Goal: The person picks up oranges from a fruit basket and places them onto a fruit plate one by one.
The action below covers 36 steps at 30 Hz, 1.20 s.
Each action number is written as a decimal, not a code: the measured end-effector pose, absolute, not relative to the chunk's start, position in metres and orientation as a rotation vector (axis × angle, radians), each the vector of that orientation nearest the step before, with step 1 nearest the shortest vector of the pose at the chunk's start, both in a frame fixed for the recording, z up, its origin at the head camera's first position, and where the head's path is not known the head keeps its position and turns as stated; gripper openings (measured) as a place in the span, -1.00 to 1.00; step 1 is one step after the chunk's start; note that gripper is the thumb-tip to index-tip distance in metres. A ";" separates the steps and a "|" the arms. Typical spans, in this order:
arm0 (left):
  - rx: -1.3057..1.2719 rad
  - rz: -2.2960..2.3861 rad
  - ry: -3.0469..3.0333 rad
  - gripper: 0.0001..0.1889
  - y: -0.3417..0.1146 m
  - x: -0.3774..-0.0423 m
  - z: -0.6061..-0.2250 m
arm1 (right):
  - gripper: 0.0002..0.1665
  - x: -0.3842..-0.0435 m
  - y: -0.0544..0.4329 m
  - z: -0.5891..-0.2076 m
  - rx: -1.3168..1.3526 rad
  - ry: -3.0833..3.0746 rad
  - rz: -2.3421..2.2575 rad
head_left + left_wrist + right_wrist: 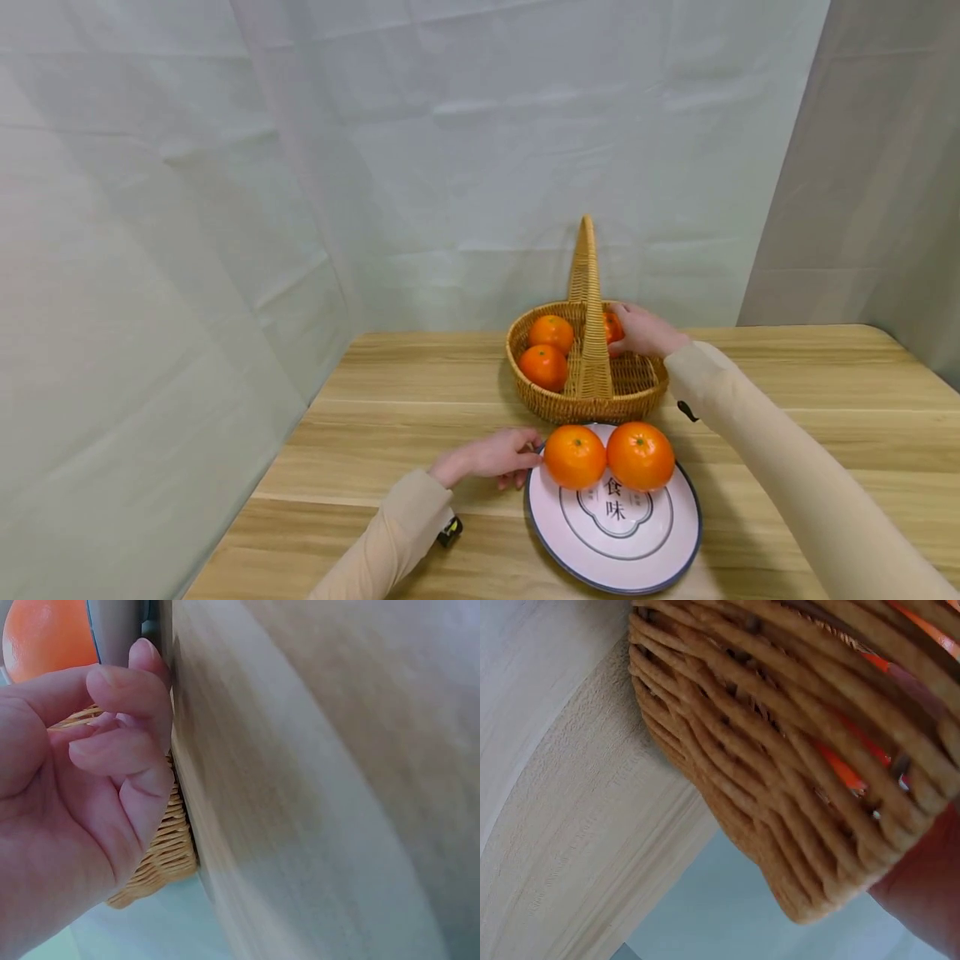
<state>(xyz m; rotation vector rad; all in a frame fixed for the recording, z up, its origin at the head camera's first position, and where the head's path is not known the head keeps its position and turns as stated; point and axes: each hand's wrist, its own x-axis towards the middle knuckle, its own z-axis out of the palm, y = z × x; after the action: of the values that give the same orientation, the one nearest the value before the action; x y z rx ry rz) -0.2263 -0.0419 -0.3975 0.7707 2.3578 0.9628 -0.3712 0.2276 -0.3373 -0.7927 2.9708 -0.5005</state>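
My right hand [648, 332] reaches over the right side of a wicker basket [551, 403] and grips an orange [612, 328], partly hidden behind the basket's handle. In the right wrist view the woven wall [780, 765] covers most of that orange and the hand. Left of the handle, two more oranges lie in the basket, one [551, 333] behind the other [543, 367]. My left hand [498, 457] is at the left rim of a white plate [615, 554], its fingers loosely curled and holding nothing. Two oranges [574, 457] sit side by side on the plate's far part.
Plate and basket stand on a wooden table [420, 375], the plate just in front of the basket. Pale cloth [487, 167] hangs behind the table and along its left side. The basket's tall handle [587, 258] arches up between the two halves.
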 end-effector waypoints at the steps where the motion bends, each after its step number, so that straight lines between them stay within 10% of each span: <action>1: 0.773 0.962 2.356 -0.96 -0.042 -0.226 -0.398 | -0.09 -0.371 0.227 -0.337 -0.779 2.965 -0.494; 36: 0.766 0.950 2.353 -0.96 -0.039 -0.229 -0.398 | -0.34 -0.373 0.228 -0.339 -0.978 3.005 -0.560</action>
<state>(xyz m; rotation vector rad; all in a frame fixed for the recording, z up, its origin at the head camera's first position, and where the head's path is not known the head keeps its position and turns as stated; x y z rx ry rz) -0.2292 -0.0386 -0.3980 0.7659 2.3531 0.9497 -0.3733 0.2277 -0.3394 -0.9776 3.0047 -0.5602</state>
